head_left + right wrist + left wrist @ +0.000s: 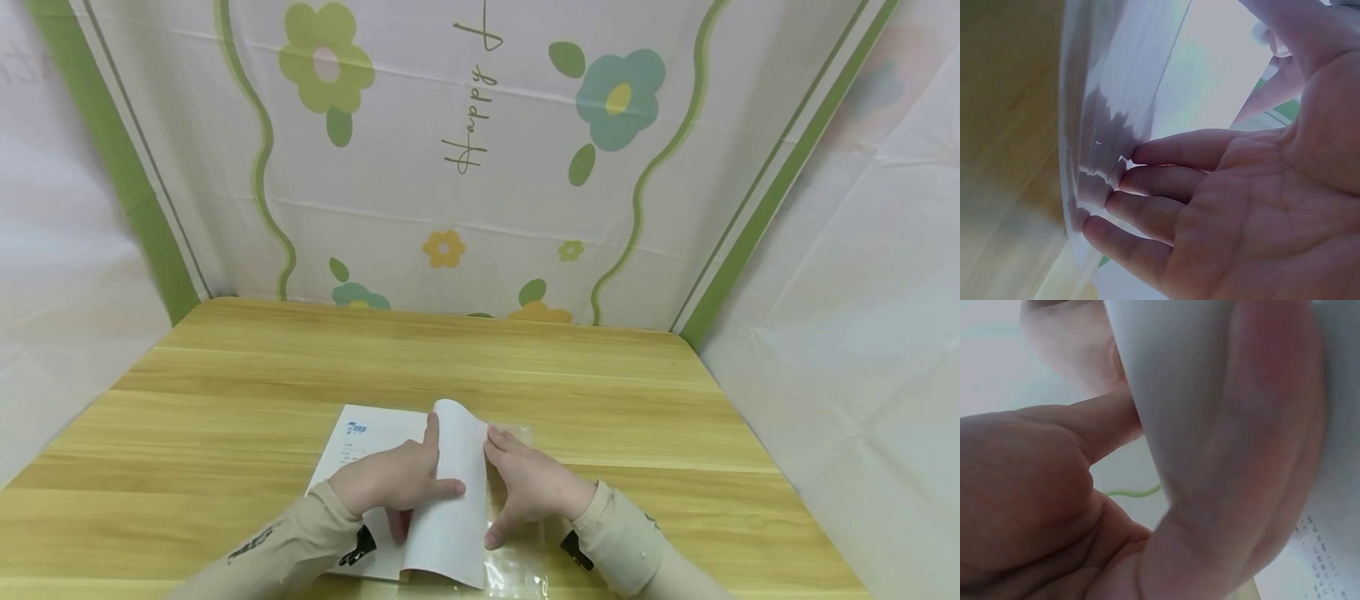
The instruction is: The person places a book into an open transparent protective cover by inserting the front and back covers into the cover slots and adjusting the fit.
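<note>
A white booklet with blue and dark print lies on the table, partly covered by my left hand. Its white cover is raised and curved over to the right. My left hand holds this cover, thumb on one face and fingers behind it, as the left wrist view also shows. Clear plastic film, perhaps a book sleeve, lies under the right side. My right hand is at the cover's right edge. In the right wrist view, its extended fingertips touch the glossy plastic.
The wooden table reaches out on all sides of the booklet. Behind it hangs a flower-patterned cloth, and pale cloth hangs at both sides.
</note>
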{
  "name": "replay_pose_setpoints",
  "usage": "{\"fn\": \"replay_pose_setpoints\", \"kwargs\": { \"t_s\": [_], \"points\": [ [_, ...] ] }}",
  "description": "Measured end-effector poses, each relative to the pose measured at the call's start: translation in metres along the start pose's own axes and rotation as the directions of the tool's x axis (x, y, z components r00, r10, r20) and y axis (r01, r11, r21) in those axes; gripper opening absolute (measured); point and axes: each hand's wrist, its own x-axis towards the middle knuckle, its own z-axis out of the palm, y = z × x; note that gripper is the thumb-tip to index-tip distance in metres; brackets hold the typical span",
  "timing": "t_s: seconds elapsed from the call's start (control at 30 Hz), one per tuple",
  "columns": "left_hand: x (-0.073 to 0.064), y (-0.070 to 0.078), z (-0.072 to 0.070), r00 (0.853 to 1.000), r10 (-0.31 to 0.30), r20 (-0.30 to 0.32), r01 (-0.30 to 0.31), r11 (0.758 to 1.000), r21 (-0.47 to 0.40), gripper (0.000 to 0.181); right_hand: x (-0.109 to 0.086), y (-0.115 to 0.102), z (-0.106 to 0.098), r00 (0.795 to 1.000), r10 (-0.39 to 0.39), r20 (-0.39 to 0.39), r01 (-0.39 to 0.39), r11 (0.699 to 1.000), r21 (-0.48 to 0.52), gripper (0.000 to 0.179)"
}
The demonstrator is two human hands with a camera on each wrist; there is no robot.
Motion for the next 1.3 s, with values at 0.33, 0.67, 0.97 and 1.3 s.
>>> {"fn": "replay_pose_setpoints", "kwargs": {
  "t_s": [0.33, 0.67, 0.97, 1.3],
  "points": [
    [-0.001, -0.005, -0.008, 0.994, 0.003, 0.106, -0.003, 1.0, -0.001, 0.107, -0.001, -0.001, 0.0, 1.0, 0.012, 0.002, -0.012, 1.0, 0.001, 0.125],
    [-0.002, 0.0, -0.004, 0.999, -0.01, 0.052, 0.01, 1.0, 0.008, 0.107, 0.0, -0.001, -0.001, 1.0, 0.001, -0.008, -0.001, 1.0, -0.001, 0.126],
    [-0.003, 0.001, -0.004, 0.998, -0.001, 0.055, 0.0, 1.0, 0.016, 0.107, 0.001, 0.001, 0.0, 1.0, 0.0, -0.008, 0.0, 1.0, 0.008, 0.125],
    [0.003, -0.012, -0.014, 0.988, 0.054, 0.147, -0.043, 0.996, -0.077, 0.105, 0.001, 0.001, 0.0, 1.0, 0.002, -0.006, -0.001, 1.0, 0.022, 0.125]
  ]
}}
